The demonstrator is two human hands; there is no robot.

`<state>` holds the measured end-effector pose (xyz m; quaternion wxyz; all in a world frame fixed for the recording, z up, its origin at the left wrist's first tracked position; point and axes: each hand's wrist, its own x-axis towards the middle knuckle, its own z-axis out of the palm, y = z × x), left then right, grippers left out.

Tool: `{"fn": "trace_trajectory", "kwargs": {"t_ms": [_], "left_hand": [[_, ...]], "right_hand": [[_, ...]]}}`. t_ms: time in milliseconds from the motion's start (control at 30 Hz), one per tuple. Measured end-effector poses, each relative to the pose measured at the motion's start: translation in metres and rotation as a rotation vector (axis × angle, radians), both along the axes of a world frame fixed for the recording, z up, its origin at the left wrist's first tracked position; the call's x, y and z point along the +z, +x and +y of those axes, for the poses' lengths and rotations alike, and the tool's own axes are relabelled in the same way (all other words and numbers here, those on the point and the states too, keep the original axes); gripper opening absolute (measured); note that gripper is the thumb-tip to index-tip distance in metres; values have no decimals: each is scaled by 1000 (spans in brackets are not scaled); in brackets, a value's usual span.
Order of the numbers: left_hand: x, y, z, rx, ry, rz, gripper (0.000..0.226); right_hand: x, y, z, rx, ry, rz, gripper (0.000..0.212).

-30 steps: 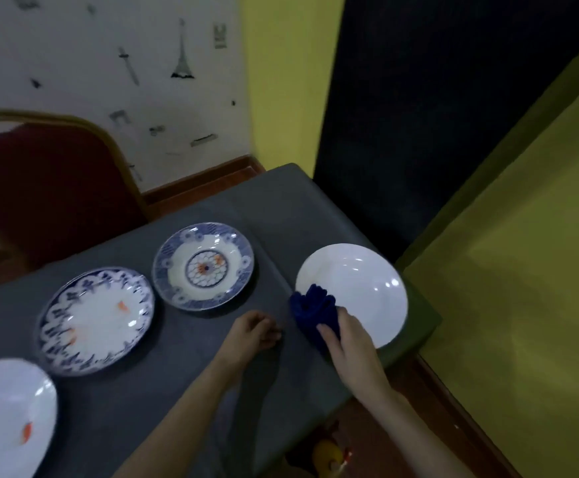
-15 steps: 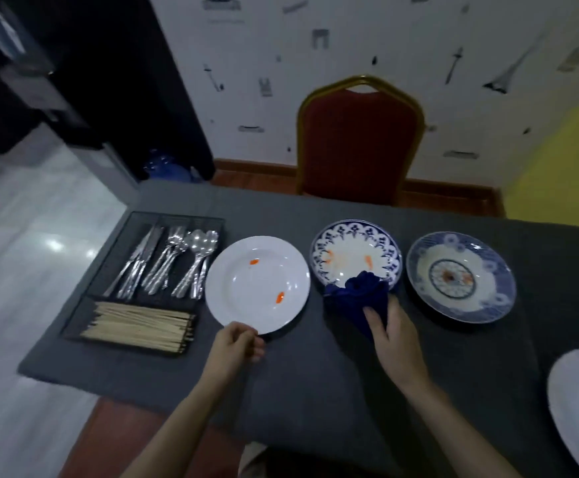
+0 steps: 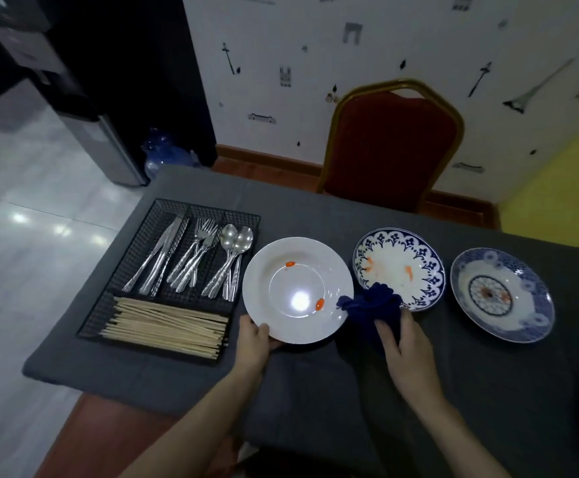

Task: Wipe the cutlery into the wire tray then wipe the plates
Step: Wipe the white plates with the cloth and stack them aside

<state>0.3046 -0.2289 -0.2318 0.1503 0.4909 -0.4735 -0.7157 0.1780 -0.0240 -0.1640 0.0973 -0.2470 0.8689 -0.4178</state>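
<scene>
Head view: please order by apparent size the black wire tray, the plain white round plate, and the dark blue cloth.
1. Black wire tray
2. Plain white round plate
3. Dark blue cloth, partly covered by the right hand

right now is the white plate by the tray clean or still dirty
Still dirty: the white plate carries two orange-red smears, while the blue cloth in the right hand only reaches its rim.
</scene>
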Motion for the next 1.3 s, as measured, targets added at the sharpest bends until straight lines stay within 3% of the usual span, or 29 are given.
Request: {"fn": "trace_trajectory", "kwargs": {"t_ms": [167, 367, 500, 633, 767, 900, 1000, 1100, 1300], "left_hand": [[3, 18, -9, -159, -38, -11, 19], [-7, 48, -8, -629, -233, -129, 16], [-12, 35, -3, -881, -333, -143, 18], [-9, 18, 8, -925, -295, -144, 24], [-8, 12, 5, -919, -253, -180, 22], [-8, 9, 6, -981, -319, -242, 21], [-1, 5, 9, -992, -221, -260, 23], [5, 4, 8, -1009, -152, -259, 28], [7, 7, 7, -1028, -81, -258, 32]], "right_hand": [[8, 18, 8, -79, 8, 51, 19], [14, 37, 30, -240, 66, 152, 12], [12, 48, 56, -317, 268, 301, 12], [-5, 63, 73, -179, 642, 473, 22], [-36, 79, 71, 10, 861, 388, 32], [-44, 77, 69, 178, 890, 403, 36], [-42, 83, 67, 212, 853, 365, 31], [-43, 98, 50, 260, 790, 266, 40], [-61, 112, 22, 336, 737, 301, 51]]}}
